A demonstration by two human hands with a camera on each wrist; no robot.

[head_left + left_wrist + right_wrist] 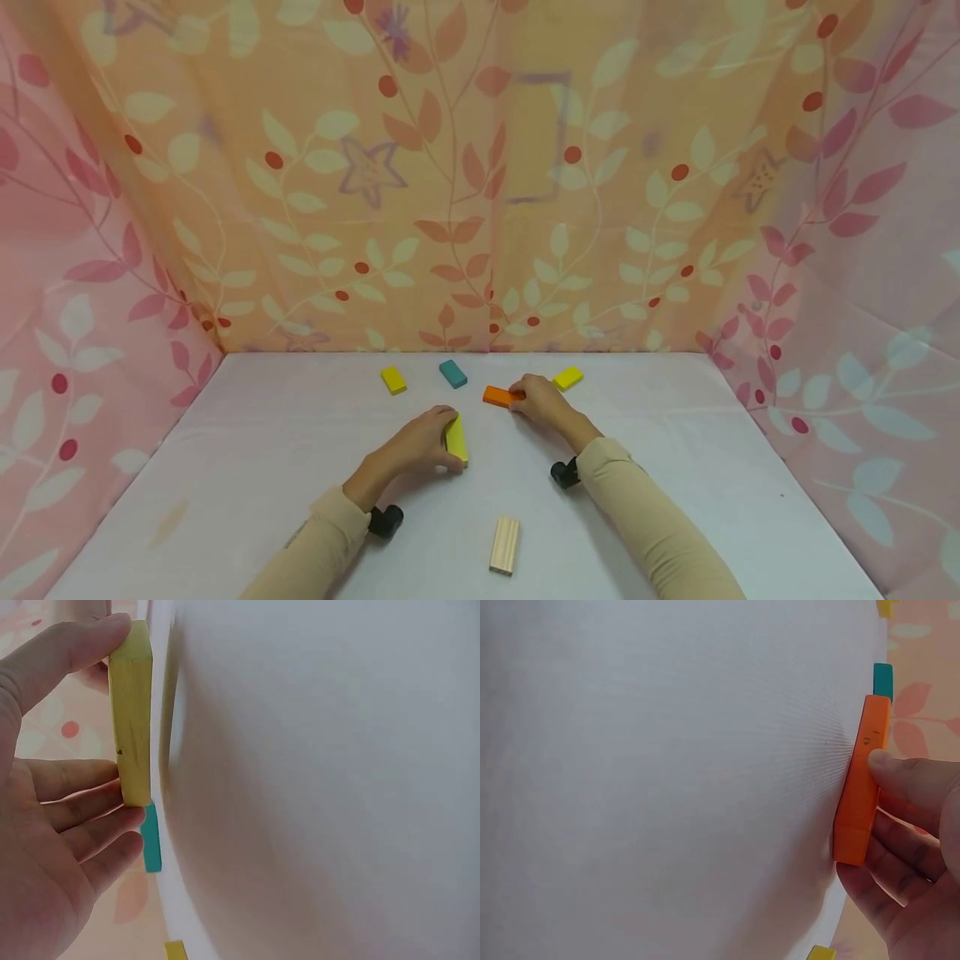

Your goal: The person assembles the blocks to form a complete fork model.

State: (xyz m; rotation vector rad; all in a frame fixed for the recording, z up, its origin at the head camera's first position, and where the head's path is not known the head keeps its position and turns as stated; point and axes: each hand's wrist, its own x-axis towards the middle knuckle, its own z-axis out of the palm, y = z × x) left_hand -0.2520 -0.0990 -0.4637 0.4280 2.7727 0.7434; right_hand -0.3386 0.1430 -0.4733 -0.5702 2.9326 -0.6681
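Note:
My left hand [422, 442] grips a yellow-green wooden block [457, 442] lengthwise, thumb at one end and fingers at the other. In the left wrist view that block [132, 720] is close over the white tabletop. Farther forward and to the right, my right hand [546, 402] pinches an orange block [498, 397] near its right end. The right wrist view shows the thumb on the orange block's [862, 780] face and the other fingers behind and below it. Part of the orange block is hidden by the hand in the head view.
A teal block [453, 374] and a yellow block [393, 381] lie at the table's back. Another yellow block [567, 378] lies just beyond my right hand. A plain wood block [505, 546] sits near the front. Patterned curtains [450, 208] border the white table [247, 433].

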